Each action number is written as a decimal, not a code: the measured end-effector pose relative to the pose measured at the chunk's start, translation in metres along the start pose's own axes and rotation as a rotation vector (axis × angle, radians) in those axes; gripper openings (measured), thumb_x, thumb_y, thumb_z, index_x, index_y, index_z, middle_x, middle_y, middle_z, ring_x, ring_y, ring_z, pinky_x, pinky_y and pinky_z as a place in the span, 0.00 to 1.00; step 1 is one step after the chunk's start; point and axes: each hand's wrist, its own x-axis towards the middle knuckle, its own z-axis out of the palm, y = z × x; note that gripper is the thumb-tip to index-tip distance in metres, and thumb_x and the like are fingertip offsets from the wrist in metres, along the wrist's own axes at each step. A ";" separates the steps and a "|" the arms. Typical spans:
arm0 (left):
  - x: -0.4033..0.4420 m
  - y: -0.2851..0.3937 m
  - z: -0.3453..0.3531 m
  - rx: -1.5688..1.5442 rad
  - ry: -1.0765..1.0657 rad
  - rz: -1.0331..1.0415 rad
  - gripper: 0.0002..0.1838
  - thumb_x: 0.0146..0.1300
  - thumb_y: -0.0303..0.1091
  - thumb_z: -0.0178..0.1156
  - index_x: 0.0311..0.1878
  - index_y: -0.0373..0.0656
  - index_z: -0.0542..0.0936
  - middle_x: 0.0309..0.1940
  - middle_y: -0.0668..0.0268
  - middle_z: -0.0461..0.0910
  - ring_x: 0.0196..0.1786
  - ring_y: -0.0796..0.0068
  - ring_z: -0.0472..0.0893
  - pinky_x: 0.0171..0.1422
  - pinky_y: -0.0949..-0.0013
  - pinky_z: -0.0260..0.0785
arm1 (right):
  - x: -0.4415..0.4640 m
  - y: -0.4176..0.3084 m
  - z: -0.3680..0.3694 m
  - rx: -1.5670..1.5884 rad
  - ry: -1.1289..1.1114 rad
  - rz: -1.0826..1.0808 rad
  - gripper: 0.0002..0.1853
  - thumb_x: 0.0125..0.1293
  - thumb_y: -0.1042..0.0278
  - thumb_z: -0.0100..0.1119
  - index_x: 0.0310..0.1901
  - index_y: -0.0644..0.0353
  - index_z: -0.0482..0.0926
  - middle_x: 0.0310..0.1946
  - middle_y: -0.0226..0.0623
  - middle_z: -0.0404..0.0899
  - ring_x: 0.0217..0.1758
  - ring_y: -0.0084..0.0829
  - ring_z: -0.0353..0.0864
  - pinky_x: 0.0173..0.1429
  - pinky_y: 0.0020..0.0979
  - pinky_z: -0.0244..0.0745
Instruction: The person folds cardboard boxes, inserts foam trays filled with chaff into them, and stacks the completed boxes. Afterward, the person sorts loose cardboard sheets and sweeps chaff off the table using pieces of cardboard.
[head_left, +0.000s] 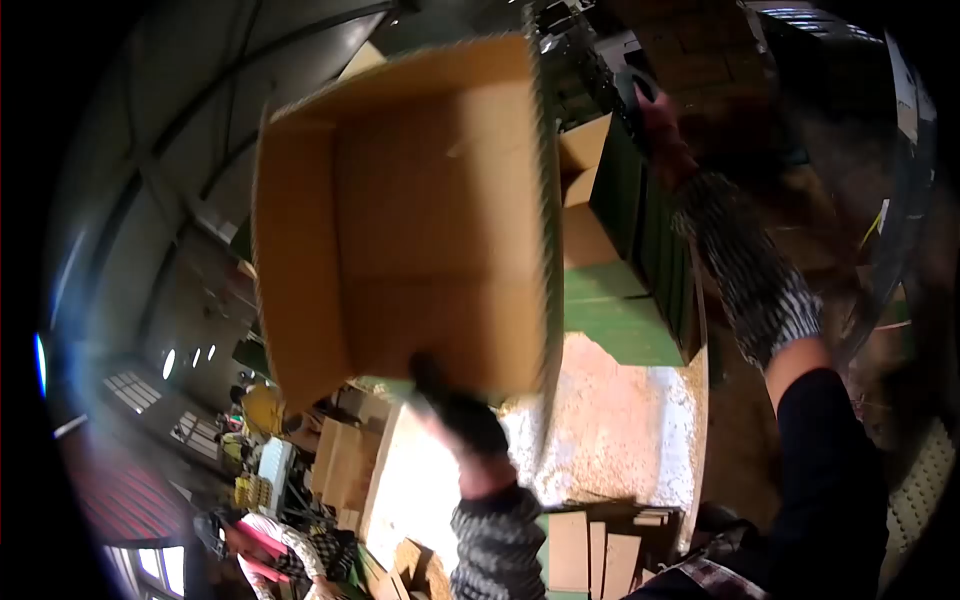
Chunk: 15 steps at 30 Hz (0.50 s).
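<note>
A large open cardboard box [430,210], brown inside, is held up with its opening facing me. My left hand [460,415], in a dark glove and slightly blurred, is closed on the box's lower edge, with a dark fingertip showing inside the wall. My right hand [657,115] is stretched out to the far right, beyond the box. Its fingers are closed around a dark ring-shaped thing [637,85] that looks like a roll of tape. Knitted grey sleeves cover both forearms.
Green-sided cardboard boxes [625,310] stand at the far end of a worn worktable [625,415]. Cut cardboard pieces [570,550] lie near its front edge. At lower left, another person [270,550] bends near more cardboard.
</note>
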 end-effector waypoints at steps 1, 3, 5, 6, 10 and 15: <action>0.016 -0.044 0.085 0.004 -0.064 0.004 0.32 0.70 0.45 0.51 0.73 0.46 0.57 0.71 0.63 0.58 0.62 0.67 0.71 0.64 0.55 0.66 | 0.073 0.046 -0.056 -0.065 0.030 0.085 0.24 0.64 0.51 0.61 0.52 0.65 0.79 0.47 0.41 0.83 0.48 0.30 0.80 0.52 0.30 0.73; 0.049 -0.058 0.128 -0.083 -0.174 -0.094 0.32 0.71 0.48 0.51 0.74 0.48 0.57 0.73 0.65 0.57 0.62 0.67 0.71 0.63 0.54 0.67 | 0.086 0.119 -0.082 -0.228 -0.024 0.163 0.25 0.63 0.53 0.62 0.54 0.65 0.78 0.49 0.41 0.82 0.50 0.31 0.80 0.53 0.31 0.73; 0.082 -0.074 0.149 -0.164 -0.324 -0.363 0.33 0.72 0.51 0.50 0.75 0.51 0.56 0.74 0.66 0.55 0.61 0.68 0.71 0.62 0.54 0.68 | 0.099 0.185 -0.107 -0.340 -0.095 0.182 0.25 0.63 0.54 0.62 0.55 0.64 0.76 0.50 0.41 0.81 0.51 0.32 0.79 0.54 0.31 0.73; 0.100 -0.080 0.153 -0.181 -0.381 -0.503 0.33 0.72 0.52 0.49 0.75 0.52 0.56 0.74 0.67 0.55 0.61 0.68 0.71 0.61 0.53 0.69 | 0.107 0.209 -0.112 -0.373 -0.129 0.184 0.26 0.63 0.55 0.63 0.56 0.64 0.75 0.51 0.41 0.81 0.52 0.33 0.79 0.55 0.32 0.73; 0.081 -0.077 0.120 0.368 -0.248 -0.325 0.30 0.71 0.45 0.54 0.72 0.44 0.62 0.68 0.64 0.67 0.62 0.68 0.72 0.63 0.61 0.68 | 0.114 0.263 -0.139 -0.438 -0.217 0.072 0.28 0.62 0.58 0.64 0.60 0.63 0.71 0.53 0.41 0.79 0.54 0.35 0.77 0.57 0.34 0.72; -0.104 -0.002 -0.069 1.469 0.116 0.015 0.20 0.66 0.25 0.58 0.61 0.34 0.74 0.58 0.55 0.76 0.61 0.63 0.74 0.66 0.64 0.65 | -0.040 0.234 -0.210 -0.206 -0.490 0.064 0.32 0.61 0.62 0.65 0.65 0.62 0.66 0.57 0.41 0.77 0.57 0.38 0.76 0.60 0.36 0.72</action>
